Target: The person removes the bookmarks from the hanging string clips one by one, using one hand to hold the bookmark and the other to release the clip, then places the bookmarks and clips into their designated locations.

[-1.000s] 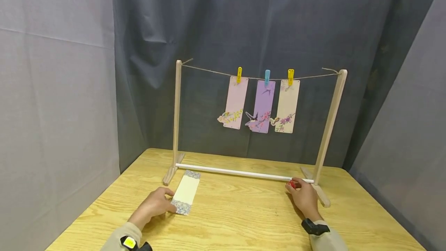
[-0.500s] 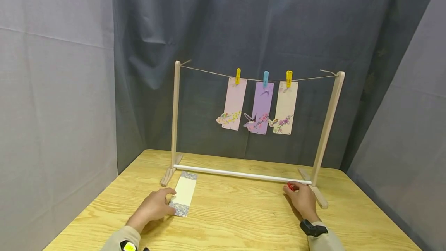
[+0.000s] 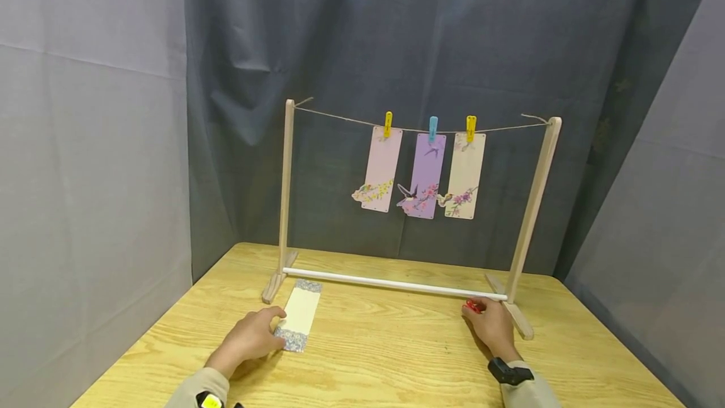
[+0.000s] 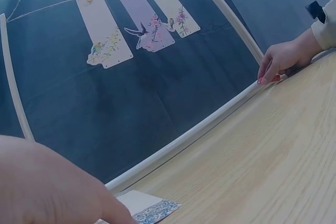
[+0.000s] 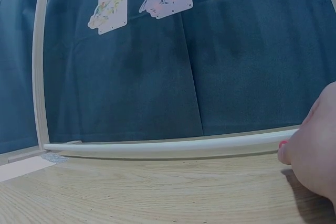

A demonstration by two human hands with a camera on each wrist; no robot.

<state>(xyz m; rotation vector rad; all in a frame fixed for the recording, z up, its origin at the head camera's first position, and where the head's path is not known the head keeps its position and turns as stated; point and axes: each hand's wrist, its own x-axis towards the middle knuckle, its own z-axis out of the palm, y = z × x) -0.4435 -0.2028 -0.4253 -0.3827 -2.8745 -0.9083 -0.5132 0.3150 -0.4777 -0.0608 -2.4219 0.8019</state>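
Observation:
A bookmark (image 3: 300, 317), cream with blue-grey patterned ends, lies on the table. My left hand (image 3: 252, 334) rests at its left edge, thumb by the near end and forefinger farther up, spread apart. In the left wrist view this hand covers part of the card. At the right, my right hand (image 3: 494, 326) pinches a small red clothespin (image 3: 472, 306) between thumb and fingers, low beside the rack's white rod. Most of the clothespin is hidden by the fingers in the right wrist view.
A wooden rack with a white bottom rod (image 3: 391, 283) stands toward the back. From its string hang a pink bookmark (image 3: 382, 169), a purple bookmark (image 3: 426, 172) and a cream bookmark (image 3: 466, 172), held by yellow and blue clothespins. A dark curtain (image 3: 340, 30) backs the table.
The red clothespin has turned slightly between the right fingers. The left hand stays at the bookmark's edge, and the whole head view has shifted a little.

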